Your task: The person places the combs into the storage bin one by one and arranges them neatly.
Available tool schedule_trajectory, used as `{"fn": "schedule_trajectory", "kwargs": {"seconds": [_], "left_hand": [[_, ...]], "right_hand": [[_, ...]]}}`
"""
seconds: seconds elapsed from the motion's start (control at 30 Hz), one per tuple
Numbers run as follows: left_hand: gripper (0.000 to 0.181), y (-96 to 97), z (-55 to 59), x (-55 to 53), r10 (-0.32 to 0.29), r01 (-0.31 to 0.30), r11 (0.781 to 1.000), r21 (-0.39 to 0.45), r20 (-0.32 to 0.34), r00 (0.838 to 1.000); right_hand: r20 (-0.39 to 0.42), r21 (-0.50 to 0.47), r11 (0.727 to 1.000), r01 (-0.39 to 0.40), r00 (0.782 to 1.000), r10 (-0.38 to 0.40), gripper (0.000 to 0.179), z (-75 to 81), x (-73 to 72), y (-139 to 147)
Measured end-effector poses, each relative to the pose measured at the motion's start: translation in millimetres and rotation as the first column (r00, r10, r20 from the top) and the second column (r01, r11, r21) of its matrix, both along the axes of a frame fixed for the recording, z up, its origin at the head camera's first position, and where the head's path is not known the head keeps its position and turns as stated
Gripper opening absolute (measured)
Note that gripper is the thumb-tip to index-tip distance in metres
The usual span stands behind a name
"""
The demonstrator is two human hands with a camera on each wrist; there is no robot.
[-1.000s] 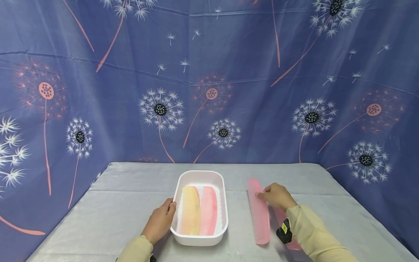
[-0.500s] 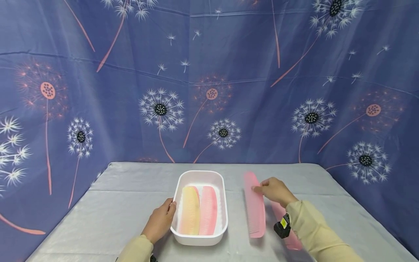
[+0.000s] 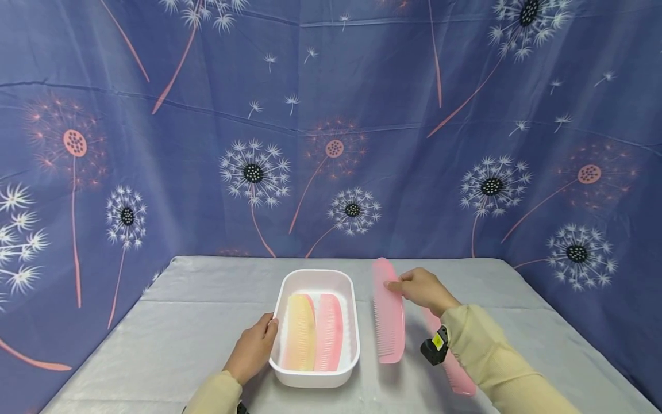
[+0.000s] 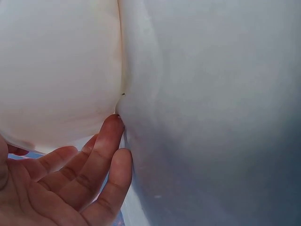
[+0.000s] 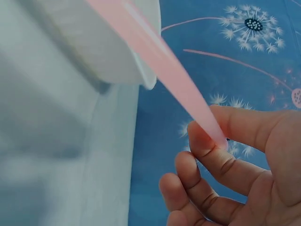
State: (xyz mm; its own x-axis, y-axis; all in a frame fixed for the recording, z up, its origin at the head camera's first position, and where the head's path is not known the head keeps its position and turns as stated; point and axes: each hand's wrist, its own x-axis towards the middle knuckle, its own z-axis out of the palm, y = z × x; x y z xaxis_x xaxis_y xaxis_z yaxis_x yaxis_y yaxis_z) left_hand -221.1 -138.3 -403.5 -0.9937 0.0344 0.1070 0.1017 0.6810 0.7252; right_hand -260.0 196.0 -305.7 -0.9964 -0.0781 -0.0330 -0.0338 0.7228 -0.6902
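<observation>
My right hand (image 3: 424,287) pinches a pink comb (image 3: 389,322) near its far end, between thumb and index finger. The comb hangs above the table, right of a white plastic tray (image 3: 314,379), its teeth facing left. In the right wrist view the pink comb (image 5: 164,70) shows edge-on, slanting across the tray. With thumb at the rim and fingers against the outer wall, my left hand (image 3: 251,349) grips the tray's left side. Inside the tray lie a yellow-and-pink comb (image 3: 300,333), overlapping some pink behind it, and a pink comb (image 3: 329,333) beside it.
Another pink comb (image 3: 457,374) lies on the table at the right, partly hidden under my right forearm. A silver-grey cloth (image 3: 207,299) covers the table. Behind it hangs a blue curtain (image 3: 403,161) printed with dandelions.
My right hand has lifted the pink comb off the table and carried it left towards the tray. The left hand and the tray have stayed in place.
</observation>
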Motion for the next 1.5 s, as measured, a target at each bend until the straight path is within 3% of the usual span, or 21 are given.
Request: {"fn": "schedule_trajectory", "kwargs": {"seconds": [0.3, 0.63, 0.93, 1.23, 1.5], "left_hand": [[0.043, -1.4, -1.6, 0.0, 0.01, -0.01, 1.0, 0.001, -0.002, 1.0], [0.043, -1.7, -3.9, 0.0, 0.001, -0.001, 1.0, 0.002, -0.008, 1.0], [0.039, -2.5, -4.4, 0.6, -0.025, 0.026, 1.0, 0.007, -0.067, 0.997], [0.039, -2.8, -4.1, -0.2, -0.031, 0.032, 0.999, 0.011, -0.067, 0.997], [0.04, -2.2, -3.2, 0.2, -0.026, 0.027, 0.999, 0.018, -0.051, 0.998]], "right_hand": [[-0.019, -0.049, 0.999, 0.005, 1.0, -0.006, 0.027, 10.8, -1.8, -27], [-0.029, -0.071, 0.997, -0.013, 1.0, 0.011, 0.027, 9.0, -5.4, -55], [-0.006, -0.074, 0.997, -0.006, 1.0, 0.005, 0.026, 6.2, -9.0, -77], [0.005, 0.015, 1.0, -0.012, 1.0, 0.012, 0.025, -0.3, -10.8, -93], [0.049, 0.169, 0.986, -0.01, 0.999, 0.001, 0.03, -8.2, -14.2, -108]]}}
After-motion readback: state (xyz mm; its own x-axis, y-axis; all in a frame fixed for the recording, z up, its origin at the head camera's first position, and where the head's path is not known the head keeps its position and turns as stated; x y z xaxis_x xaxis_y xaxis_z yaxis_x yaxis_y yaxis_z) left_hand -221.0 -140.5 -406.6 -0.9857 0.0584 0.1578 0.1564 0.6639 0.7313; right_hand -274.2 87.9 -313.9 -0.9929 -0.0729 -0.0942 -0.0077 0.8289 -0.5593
